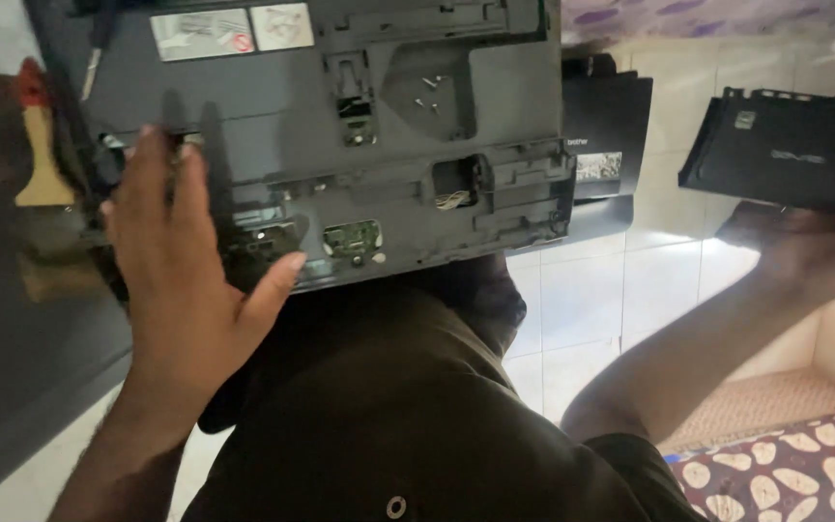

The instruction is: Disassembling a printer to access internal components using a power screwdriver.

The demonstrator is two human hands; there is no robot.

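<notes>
Flat and spread, the left hand (181, 271) pressed its open palm on the ribbed dark-grey plastic printer chassis (340, 145) resting over the lap. Further out, the right hand (794, 246) gripped a flat black plastic panel (785, 150) from below, above pale floor tiles (582, 309).

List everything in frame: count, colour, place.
Printer body: 1, dark grey, opened, top centre.
Circuit board: 1, green, lower front of the printer body.
Loose screws: a few, silver, in a recess on top of the printer body.
Panel: 1, black, upper right.
Brush: 1, red and tan, far left.
Patterned cloth: 1, maroon with cream ovals, bottom right.
Floor tiles: white, centre right.
Left hand: flat on the printer body.
Right hand: under the panel, blurred.
</notes>
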